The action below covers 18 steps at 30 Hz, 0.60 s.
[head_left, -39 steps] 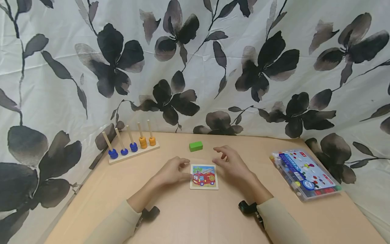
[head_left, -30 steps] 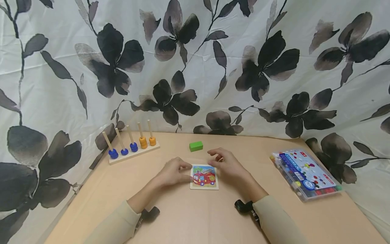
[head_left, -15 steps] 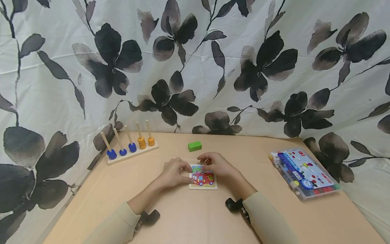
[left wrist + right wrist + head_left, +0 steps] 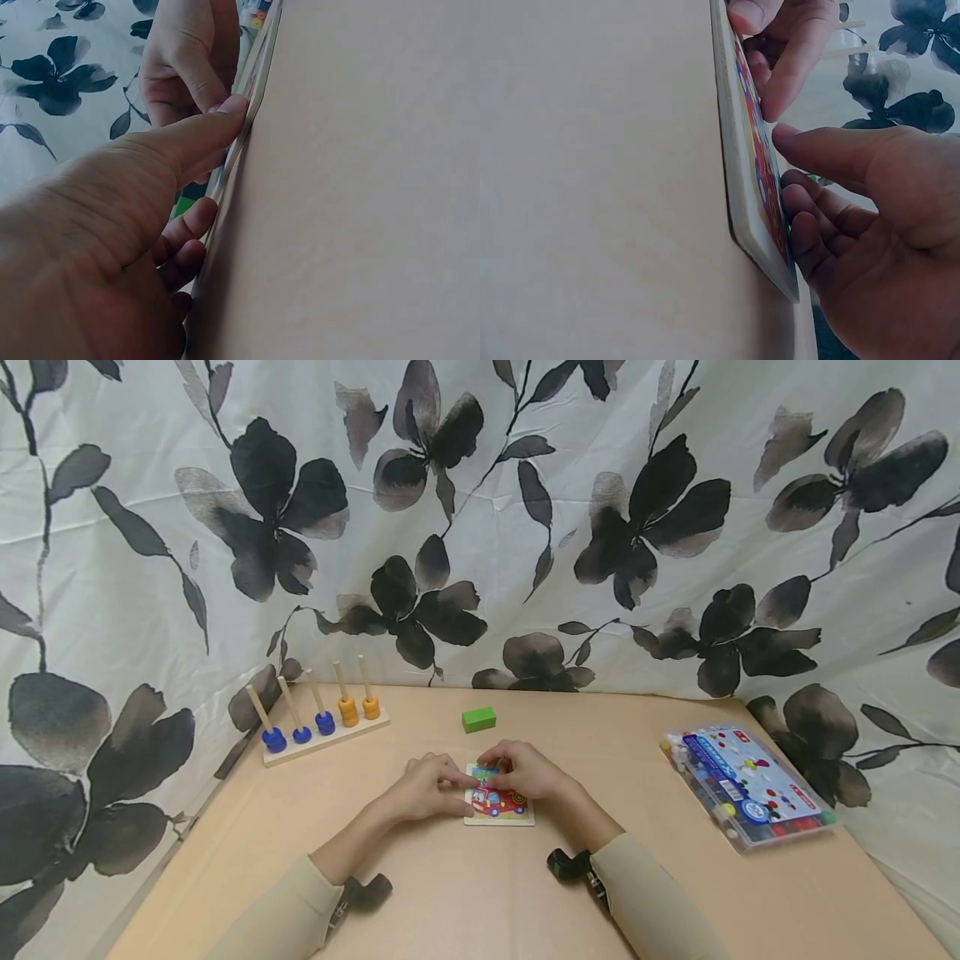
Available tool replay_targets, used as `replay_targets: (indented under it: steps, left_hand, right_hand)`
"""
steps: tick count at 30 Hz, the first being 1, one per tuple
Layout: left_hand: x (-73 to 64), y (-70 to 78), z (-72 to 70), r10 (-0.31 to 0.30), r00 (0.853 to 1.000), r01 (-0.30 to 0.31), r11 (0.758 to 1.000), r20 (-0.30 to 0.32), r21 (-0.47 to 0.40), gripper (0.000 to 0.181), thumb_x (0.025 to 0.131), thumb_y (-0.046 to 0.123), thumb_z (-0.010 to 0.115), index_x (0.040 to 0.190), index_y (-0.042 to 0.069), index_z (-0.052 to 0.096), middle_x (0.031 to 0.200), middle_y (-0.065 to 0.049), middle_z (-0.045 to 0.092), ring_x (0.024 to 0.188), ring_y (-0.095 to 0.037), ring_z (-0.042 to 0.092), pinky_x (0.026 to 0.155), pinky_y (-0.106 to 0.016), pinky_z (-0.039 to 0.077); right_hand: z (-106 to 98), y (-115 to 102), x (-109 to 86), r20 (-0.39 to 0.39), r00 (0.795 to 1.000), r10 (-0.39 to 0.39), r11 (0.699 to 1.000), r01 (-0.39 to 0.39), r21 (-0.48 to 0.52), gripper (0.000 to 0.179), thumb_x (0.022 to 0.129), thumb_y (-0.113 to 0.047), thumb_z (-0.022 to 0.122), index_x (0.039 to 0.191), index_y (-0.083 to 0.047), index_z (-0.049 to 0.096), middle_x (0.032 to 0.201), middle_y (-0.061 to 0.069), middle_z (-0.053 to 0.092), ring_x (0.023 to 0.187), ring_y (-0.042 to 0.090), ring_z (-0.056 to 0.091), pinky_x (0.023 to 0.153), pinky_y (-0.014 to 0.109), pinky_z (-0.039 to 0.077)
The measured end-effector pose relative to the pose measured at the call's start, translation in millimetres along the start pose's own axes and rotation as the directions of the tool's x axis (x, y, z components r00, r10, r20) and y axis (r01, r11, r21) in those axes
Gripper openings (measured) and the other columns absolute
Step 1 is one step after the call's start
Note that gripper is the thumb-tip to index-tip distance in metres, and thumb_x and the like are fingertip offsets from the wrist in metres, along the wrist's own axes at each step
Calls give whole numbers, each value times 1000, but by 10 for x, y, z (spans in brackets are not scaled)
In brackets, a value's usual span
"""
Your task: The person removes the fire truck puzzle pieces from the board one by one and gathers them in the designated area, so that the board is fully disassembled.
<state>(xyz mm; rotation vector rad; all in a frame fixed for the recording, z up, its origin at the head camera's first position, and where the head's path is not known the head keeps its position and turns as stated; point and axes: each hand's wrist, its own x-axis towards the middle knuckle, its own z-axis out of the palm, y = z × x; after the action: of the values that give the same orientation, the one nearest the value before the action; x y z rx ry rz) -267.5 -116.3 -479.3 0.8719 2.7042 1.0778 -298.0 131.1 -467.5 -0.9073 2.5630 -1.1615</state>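
Note:
A small square picture puzzle (image 4: 498, 811) with a pale border and a red fire engine lies flat on the table, in front of the person. My left hand (image 4: 429, 789) holds its left side, the thumb on the border and the other fingers curled beside it. From the right, my right hand (image 4: 531, 772) reaches over the upper part of the picture. In the right wrist view, the bent fingers of the right hand (image 4: 900, 202) touch the picture (image 4: 761, 161), while the thumb tip stands just off it. No loose piece shows between them. The hands partly cover the picture.
Behind the puzzle lies a green block (image 4: 478, 719). A wooden peg stand (image 4: 327, 742) with blue and orange rings is at the back left. To the right lies a clear plastic case (image 4: 750, 787) of coloured parts. A floral cloth (image 4: 525, 568) hangs behind the table (image 4: 480, 893).
My right hand has moved left and slightly down, from beside the puzzle onto its picture. My left hand has stayed at the left side, its fingers shifting slightly.

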Motion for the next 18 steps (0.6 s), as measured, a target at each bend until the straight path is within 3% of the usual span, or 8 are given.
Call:
replay_targets:
  steps: [6, 18]
  left_hand:
    - [-5, 2, 4, 8, 1000, -8, 999, 0, 41, 41, 77, 45, 90, 114, 30, 82, 109, 8, 57, 102, -15, 44, 87, -40, 25]
    - [-2, 6, -10, 16, 1000, -16, 999, -4, 50, 39, 77, 46, 90, 112, 31, 82, 109, 9, 56, 101, -16, 43, 88, -42, 25]
  right_hand:
    - [10, 15, 2, 14, 1000, -3, 1000, 3, -3, 32, 91, -7, 78, 123, -4, 74, 101, 10, 65, 84, 15, 54, 74, 23, 45]
    - [42, 22, 32, 27, 999, -20, 999, 20, -34, 30, 93, -11, 77, 123, -8, 75, 106, 7, 65, 91, 16, 55, 78, 25, 45]
